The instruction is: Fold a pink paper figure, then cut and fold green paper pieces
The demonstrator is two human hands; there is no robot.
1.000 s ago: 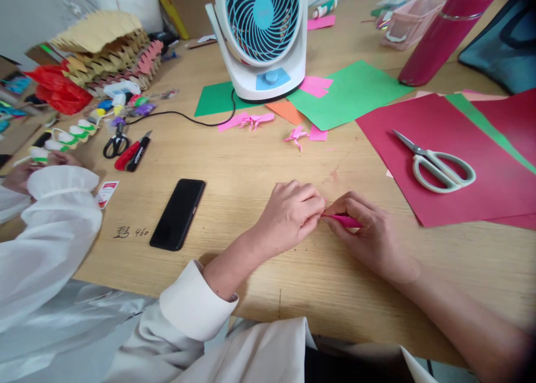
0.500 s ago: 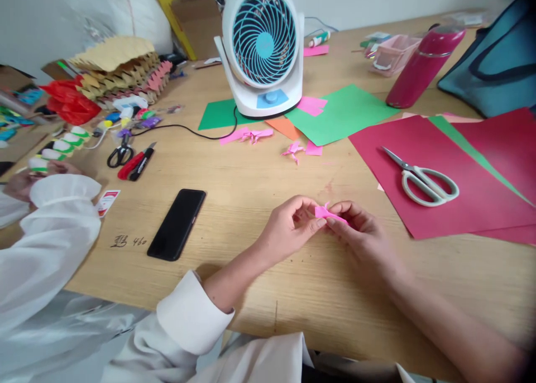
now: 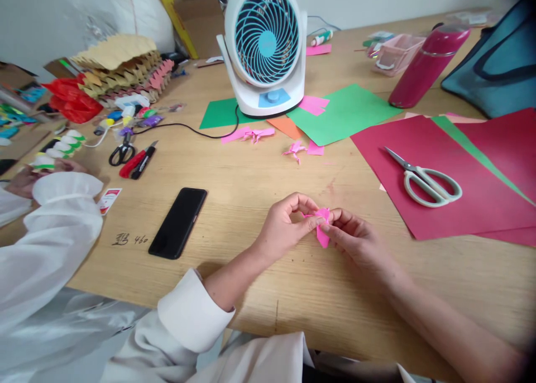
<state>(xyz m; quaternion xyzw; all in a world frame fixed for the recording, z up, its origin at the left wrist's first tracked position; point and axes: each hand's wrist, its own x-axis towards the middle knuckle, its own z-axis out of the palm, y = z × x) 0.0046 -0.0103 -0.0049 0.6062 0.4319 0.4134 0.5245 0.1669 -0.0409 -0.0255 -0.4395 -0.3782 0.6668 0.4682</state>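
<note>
Between my two hands is a small folded piece of pink paper (image 3: 322, 235), held just above the wooden table. My left hand (image 3: 288, 224) pinches it from the left with thumb and fingertips. From the other side my right hand (image 3: 355, 235) grips it, also between thumb and fingers. One pink flap points down toward me, and a thin tip sticks out to the left. My fingers hide part of the folds. Beyond my hands lies a folded pink paper figure (image 3: 295, 150), with another pink folded piece (image 3: 256, 134) to its left.
White-handled scissors (image 3: 433, 186) lie on red paper (image 3: 419, 221) at right. A phone (image 3: 178, 222) is left of my hands. Farther back stand a fan (image 3: 267, 48) and a magenta bottle (image 3: 431, 65). At far left a co-worker's sleeve (image 3: 62, 215) rests near a utility knife (image 3: 142, 161).
The pink paper has been turned between my fingers: its long flap, which pointed right, now hangs down toward me. Both hands stay in nearly the same place.
</note>
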